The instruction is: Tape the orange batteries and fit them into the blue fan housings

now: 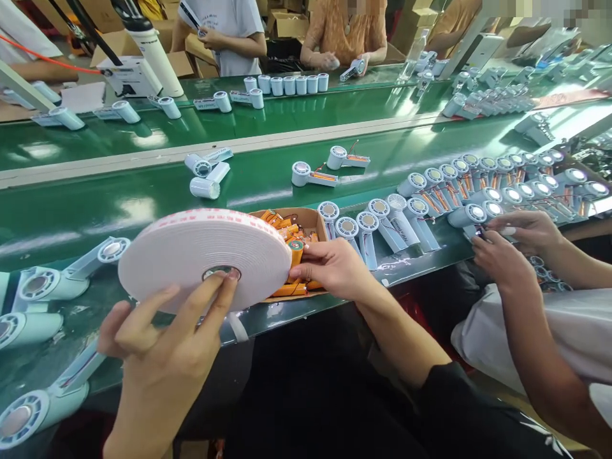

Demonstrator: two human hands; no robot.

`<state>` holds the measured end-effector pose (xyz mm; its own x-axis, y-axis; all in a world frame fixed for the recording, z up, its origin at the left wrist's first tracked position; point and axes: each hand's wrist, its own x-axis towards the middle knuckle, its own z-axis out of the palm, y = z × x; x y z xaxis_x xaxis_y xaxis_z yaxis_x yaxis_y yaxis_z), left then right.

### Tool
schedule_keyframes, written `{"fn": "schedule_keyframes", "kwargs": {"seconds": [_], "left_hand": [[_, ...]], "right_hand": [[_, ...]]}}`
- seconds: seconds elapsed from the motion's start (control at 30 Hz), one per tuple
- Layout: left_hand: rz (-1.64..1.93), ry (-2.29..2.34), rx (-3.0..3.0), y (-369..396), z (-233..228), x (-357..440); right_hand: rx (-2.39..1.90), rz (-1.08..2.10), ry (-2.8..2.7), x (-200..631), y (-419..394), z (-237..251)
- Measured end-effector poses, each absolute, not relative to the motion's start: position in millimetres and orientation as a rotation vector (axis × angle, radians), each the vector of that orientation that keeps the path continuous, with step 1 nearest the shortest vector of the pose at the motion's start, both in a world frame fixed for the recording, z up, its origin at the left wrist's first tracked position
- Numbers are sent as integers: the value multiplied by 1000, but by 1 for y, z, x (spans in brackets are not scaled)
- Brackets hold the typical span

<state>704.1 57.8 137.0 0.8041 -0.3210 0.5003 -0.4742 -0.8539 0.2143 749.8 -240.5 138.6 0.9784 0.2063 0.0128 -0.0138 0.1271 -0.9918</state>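
A large roll of white tape with red print along its edge (167,261) is tilted up in front of me. My left hand (162,357) grips it, with fingertips at the core hole and the thumb side hidden behind the roll. Between the thumb and fingers of my right hand (337,268) is an orange cylindrical battery (296,251) with a green end. It is just over a cardboard box (313,220) of orange batteries, which the roll partly covers.
Pale blue handheld fan bodies (368,223) line the bench right of the box; others (48,284) lie at left. A green conveyor (258,159) carries a few. At right, a co-worker's hands (507,245) handle a fan. More people stand across the line near a white bottle (153,54).
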Motion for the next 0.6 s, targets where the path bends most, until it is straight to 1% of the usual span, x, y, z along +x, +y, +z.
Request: {"fn": "schedule_keyframes", "kwargs": {"seconds": [0.1,0.2,0.27,0.33,0.43,0.5,0.53,0.6], "left_hand": [[870,-747,2822,45,146,706],[969,-695,2836,21,138,706],[1050,-689,2811,8,129,703],[1089,-759,2753,4,121,698],[904,-937,2690,16,120,694],[735,-989,2680,30,128,706],[610,-1003,2675,35,135,718],[217,-1035,2634,37,150,755]], "right_hand": [[-1268,34,-95,758,-232,138],[-1031,-178,104,757,-200,121],[-1005,-262,187,756,-188,113],[-1067,-322,195,762,-202,119],[-1102,-530,178,785,-266,151],[-1075,-833,150,801,-312,172],[-1086,-915,116,805,-328,178],[-1166,-855,53,803,-338,180]]}}
